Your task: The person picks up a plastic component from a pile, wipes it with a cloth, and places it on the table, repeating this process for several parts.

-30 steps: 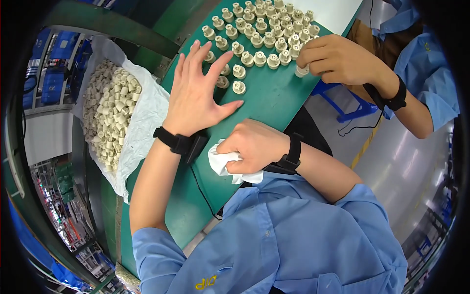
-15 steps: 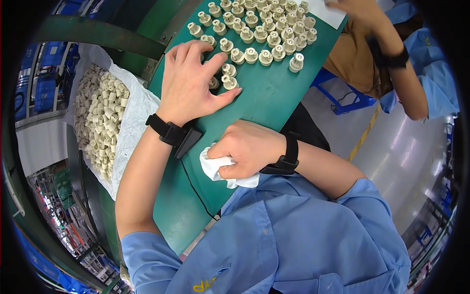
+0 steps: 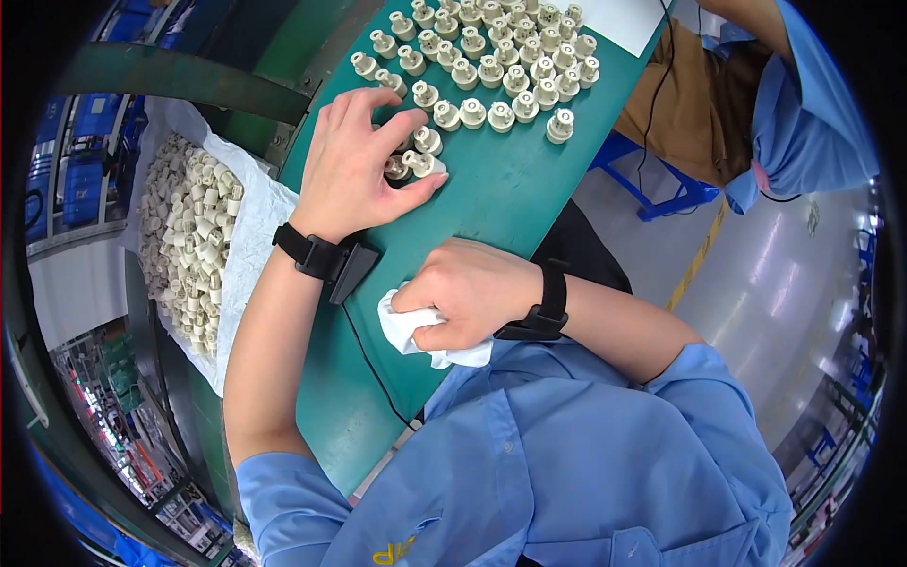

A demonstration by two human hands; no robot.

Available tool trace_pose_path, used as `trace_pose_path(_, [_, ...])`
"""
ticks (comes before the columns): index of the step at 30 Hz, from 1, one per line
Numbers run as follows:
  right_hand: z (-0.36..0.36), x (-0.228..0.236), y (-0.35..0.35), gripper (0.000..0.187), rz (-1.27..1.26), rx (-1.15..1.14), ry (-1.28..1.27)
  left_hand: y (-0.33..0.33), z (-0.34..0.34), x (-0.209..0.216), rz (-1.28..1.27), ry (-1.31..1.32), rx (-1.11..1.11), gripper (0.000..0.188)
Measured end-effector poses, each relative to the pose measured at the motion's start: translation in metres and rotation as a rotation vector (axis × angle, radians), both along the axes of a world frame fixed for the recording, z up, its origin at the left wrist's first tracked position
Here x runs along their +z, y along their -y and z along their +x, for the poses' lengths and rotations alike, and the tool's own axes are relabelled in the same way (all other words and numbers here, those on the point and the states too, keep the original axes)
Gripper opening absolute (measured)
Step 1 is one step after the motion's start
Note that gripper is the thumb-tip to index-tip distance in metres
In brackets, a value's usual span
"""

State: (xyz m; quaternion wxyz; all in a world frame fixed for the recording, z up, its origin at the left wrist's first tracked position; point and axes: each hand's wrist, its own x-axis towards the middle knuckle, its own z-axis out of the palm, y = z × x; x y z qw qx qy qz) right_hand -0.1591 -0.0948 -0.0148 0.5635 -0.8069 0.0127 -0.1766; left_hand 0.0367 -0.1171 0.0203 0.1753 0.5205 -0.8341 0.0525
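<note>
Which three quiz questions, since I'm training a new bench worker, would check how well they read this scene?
1. Which of the person's hands grips the white cloth?

2. True or false: the open white bag is on the left side of the green table.

3. The thumb of the left hand is nearest to: (a) a screwdriver, (b) a cream part, (c) a roll of tape.

Key: 1. The right hand. 2. True. 3. b.

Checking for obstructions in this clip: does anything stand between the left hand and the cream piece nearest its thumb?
Nothing visible blocks the left hand on its thumb side; another cream piece stands between index finger and the thumb-side piece.
</note>
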Motion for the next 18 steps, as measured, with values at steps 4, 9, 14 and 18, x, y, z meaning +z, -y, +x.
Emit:
trace_pose_path(4, [-0.001, 0.001, -0.001, 0.019, -0.008, -0.017, 0.028, 0.004, 0.006, 0.002, 0.001, -0.008, -0.098, 0.047])
trace_pose_path(9, [-0.001, 0.004, 0.001, 0.017, -0.042, 0.024, -0.058, 0.006, 0.004, 0.004, 0.04, 0.0, -0.185, 0.036])
trace_pose_path(14, [-0.001, 0.003, 0.0, 0.017, -0.056, 0.015, -0.051, 0.009, 0.003, -0.005, 0.049, -0.014, -0.178, 0.029])
trace_pose_path(18, [-0.002, 0.003, 0.001, 0.018, -0.045, 0.007, -0.064, 0.01, 0.002, -0.007, 0.019, -0.043, -0.159, 0.024])
